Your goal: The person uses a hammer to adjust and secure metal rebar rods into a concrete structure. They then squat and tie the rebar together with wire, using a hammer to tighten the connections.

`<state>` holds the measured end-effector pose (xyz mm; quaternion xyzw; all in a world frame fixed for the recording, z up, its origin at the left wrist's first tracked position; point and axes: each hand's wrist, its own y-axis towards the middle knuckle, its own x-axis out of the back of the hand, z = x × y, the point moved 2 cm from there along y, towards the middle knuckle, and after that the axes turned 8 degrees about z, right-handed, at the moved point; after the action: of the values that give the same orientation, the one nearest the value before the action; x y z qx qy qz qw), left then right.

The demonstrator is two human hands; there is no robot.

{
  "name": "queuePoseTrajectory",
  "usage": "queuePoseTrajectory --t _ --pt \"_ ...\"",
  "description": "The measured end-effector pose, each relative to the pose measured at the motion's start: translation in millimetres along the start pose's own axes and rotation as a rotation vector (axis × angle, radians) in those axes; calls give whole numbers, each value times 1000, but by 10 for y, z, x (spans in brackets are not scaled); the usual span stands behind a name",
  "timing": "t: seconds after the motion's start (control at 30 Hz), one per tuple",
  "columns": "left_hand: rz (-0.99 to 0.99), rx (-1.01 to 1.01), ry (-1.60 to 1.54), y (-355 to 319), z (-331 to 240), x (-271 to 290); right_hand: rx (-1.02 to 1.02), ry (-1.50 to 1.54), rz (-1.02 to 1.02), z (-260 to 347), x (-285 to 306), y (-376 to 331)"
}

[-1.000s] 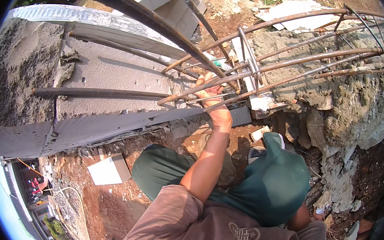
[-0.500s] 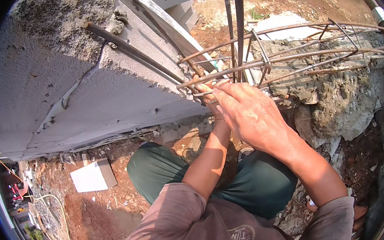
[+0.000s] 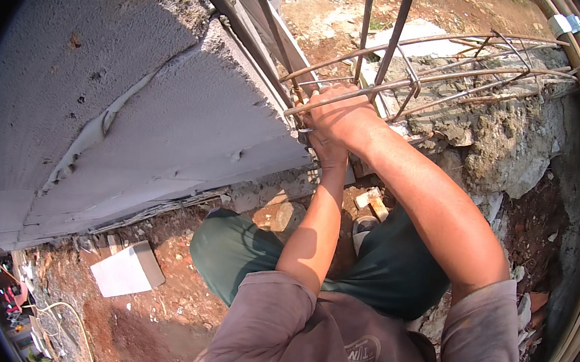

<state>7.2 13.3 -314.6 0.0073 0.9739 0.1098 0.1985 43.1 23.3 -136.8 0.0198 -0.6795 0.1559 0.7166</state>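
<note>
at the left end of the rebar cage (image 3: 410, 83), two hands meet, one above the other. the right hand (image 3: 343, 112) lies on top, tucked under the front rod of the cage, its back turned up and its fingers bent down toward the cage end; its grip looks narrow, but i cannot tell what, if anything, sits between the fingers. the left hand (image 3: 328, 151) is just below that end, touching or nearly touching the right hand and partly covered by it, so i cannot tell how its grip stands. one small sliver of bright metal (image 3: 305, 130) shows beside the fingers, too small to name.

counting along the rebar cage: two square stirrups (image 3: 405, 105) show clearly, one near the hands and one toward the right end. two upright bars (image 3: 396, 33) rise by the near stirrup. two dark bars (image 3: 217, 2) slant down to the cage's left end.

left of the cage is one grey wall (image 3: 133, 129); beneath its right part, one rough concrete mass (image 3: 520, 141); beyond it, one white sheet (image 3: 424, 47). well below and left of the cage, one white board (image 3: 123, 271) lies on reddish soil (image 3: 153, 336).
</note>
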Motion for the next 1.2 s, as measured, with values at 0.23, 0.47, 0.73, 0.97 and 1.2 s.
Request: queuePoseTrajectory --t 0.23,0.47,0.73,0.97,1.2 --pt "-91 165 -636 63 -100 -93 -14 -70 -78 57 -40 -74" --pt "-19 168 -797 94 -272 -287 -18 -40 -223 45 -28 -64" --pt "-63 80 -743 -27 -428 -312 0 -97 -461 14 -149 -21" --pt "-82 86 -267 -141 -433 -239 35 -8 -424 -21 -104 -36" --pt "1 177 -679 81 -344 -284 -4 25 -362 59 -71 -64"
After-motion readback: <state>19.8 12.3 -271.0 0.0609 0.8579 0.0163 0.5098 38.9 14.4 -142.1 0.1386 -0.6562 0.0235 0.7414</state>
